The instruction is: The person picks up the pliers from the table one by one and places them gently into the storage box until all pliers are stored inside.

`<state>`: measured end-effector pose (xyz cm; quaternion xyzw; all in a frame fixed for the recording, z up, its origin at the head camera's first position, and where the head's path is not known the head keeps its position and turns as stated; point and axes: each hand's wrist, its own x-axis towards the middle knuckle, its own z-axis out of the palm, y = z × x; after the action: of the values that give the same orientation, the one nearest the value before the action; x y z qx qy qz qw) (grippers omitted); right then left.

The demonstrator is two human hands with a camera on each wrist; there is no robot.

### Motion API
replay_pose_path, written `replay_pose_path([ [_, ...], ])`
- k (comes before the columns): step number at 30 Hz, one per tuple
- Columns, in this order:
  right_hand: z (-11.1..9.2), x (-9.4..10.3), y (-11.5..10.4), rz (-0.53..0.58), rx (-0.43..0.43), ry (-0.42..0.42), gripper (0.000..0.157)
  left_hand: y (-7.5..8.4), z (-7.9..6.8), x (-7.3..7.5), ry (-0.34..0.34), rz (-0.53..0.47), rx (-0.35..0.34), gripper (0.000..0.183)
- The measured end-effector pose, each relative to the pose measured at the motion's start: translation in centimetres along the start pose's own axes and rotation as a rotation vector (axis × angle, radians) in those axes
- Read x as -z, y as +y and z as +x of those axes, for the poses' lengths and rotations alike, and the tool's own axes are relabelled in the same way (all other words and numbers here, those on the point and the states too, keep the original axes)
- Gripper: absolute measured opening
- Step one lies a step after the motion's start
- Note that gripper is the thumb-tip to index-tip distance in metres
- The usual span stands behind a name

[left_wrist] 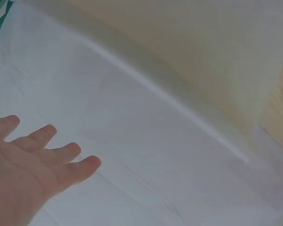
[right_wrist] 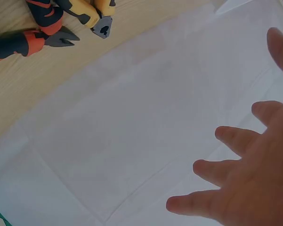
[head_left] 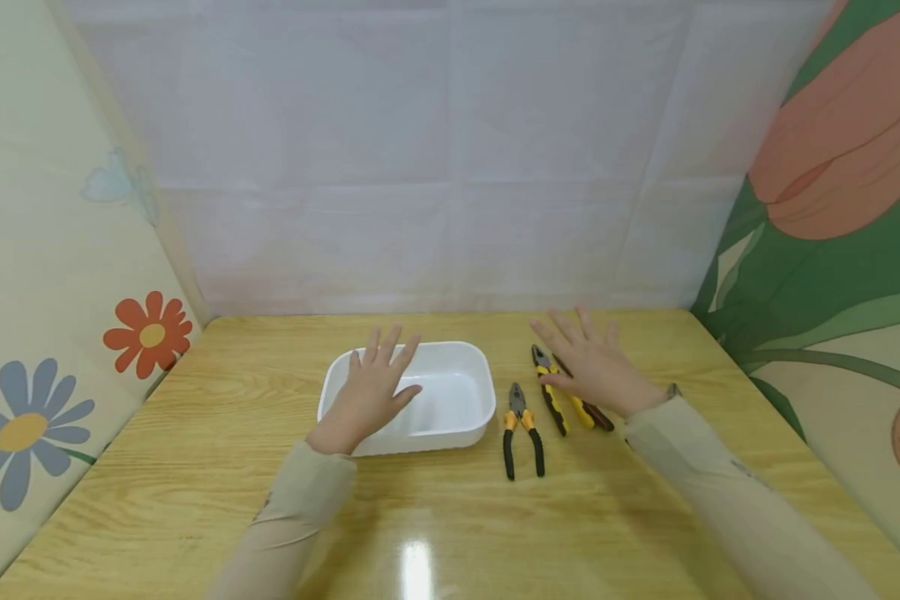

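Note:
My left hand (head_left: 367,396) is held above the left part of a white plastic tray (head_left: 453,400), fingers spread and holding nothing. My right hand (head_left: 596,367) hovers over the tools right of the tray, also spread and empty. A pair of pliers (head_left: 518,410) with orange-and-black handles lies between tray and hand, handles toward me. Beside it lie yellow-and-black combination pliers (head_left: 552,402), partly covered by the right hand. Diagonal cutters (right_wrist: 61,38) with dark-and-red handles show in the right wrist view; from the head most of them is hidden.
Everything lies on a wood-grain table (head_left: 195,467). A white cloth (head_left: 450,167) hangs behind its far edge. Flower-printed panels (head_left: 45,275) stand at the left and right sides.

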<state>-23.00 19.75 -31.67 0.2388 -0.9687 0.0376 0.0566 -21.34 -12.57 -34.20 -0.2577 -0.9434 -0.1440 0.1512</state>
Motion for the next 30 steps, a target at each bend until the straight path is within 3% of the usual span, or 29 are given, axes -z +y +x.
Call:
replay_pose_path([
  [5, -0.2, 0.0, 0.3, -0.002, -0.044, -0.002, 0.078, -0.8, -0.6, -0.1, 0.195, -0.004, -0.044, 0.057],
  [9, -0.6, 0.1, 0.6, -0.002, -0.071, -0.007, 0.077, -1.6, -1.4, -0.1, 0.237, -0.065, 0.043, 0.048],
  [20, -1.6, 0.2, 1.6, 0.01, -0.123, -0.018, 0.076, -3.1, -3.3, 0.5, 0.192, -0.174, 0.241, 0.042],
  [30, -2.7, 0.3, 2.2, -0.008, -0.136, 0.018, 0.076, -4.3, -4.3, 1.4, 0.074, -0.246, 0.404, 0.041],
])
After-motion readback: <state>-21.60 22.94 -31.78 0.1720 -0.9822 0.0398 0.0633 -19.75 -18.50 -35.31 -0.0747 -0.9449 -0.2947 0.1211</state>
